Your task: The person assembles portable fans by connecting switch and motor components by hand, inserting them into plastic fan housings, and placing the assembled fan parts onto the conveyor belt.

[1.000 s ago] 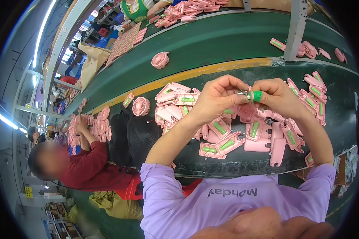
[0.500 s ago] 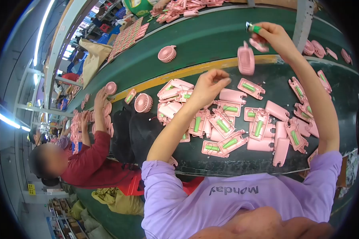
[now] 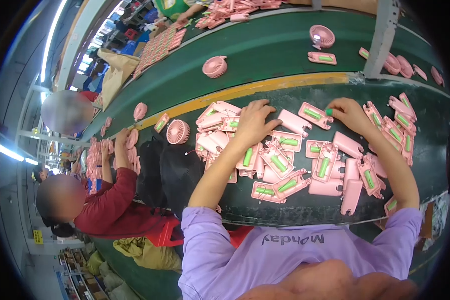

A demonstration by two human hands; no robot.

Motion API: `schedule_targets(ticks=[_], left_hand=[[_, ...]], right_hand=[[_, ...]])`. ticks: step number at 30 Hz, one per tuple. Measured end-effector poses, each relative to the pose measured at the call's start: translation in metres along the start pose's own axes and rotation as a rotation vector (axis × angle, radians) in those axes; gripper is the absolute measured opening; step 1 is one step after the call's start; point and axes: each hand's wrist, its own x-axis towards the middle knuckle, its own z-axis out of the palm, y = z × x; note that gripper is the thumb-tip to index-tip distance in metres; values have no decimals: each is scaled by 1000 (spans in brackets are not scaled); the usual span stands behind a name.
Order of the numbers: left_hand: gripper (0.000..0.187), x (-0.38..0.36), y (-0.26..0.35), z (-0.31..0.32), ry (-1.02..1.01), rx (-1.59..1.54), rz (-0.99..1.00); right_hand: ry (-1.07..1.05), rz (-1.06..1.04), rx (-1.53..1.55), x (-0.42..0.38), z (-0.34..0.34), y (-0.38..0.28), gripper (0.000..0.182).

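Observation:
My left hand (image 3: 255,121) rests over the heap of pink casing halves (image 3: 217,117), palm down, with thumb and fingers apart. Beside its thumb lies a plain pink casing half (image 3: 293,123). My right hand (image 3: 351,116) has its fingers bent at the notched end of a pink casing half with a green battery (image 3: 313,114), which lies on the table. Something green shows at that hand's fingertip. More casing halves with green batteries (image 3: 325,165) and wires lie in front of me, some overlapping. A smaller group (image 3: 392,131) sits by my right forearm.
Beyond the yellow edge strip (image 3: 265,89) runs a green conveyor belt (image 3: 265,52). It carries pink fan heads (image 3: 322,36) and a casing with a battery (image 3: 322,58). A metal post (image 3: 381,42) stands at right. A co-worker in a red sleeve (image 3: 117,202) handles parts at left.
My right hand has come down from over the belt to the table. My left hand has shifted left onto the heap. A fan head and a battery casing now lie on the belt.

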Motion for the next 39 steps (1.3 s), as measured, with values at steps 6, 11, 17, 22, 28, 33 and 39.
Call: schedule_targets(ticks=[6,11,17,22,28,33,39], left_hand=[[39,-3,-3,4,28,-42,-6],[37,-2,-5,6,47,-39,-9],[26,-4,-12,-13,70,-371,-65],[36,-31,-67,-60,213,-436,-321],[67,-49,-91,-56,241,38,-723],[49,-18,-79,-28,331,-211,-504],[45,30,-22,-4,93,-628,-303]], right_hand=[[122,187,244,4,10,9,20],[149,152,406,8,11,26,20],[217,96,258,8,17,36,27],[190,122,299,10,17,40,28],[213,128,370,10,17,47,30],[261,243,424,13,2,55,34],[381,179,652,19,-11,66,36]])
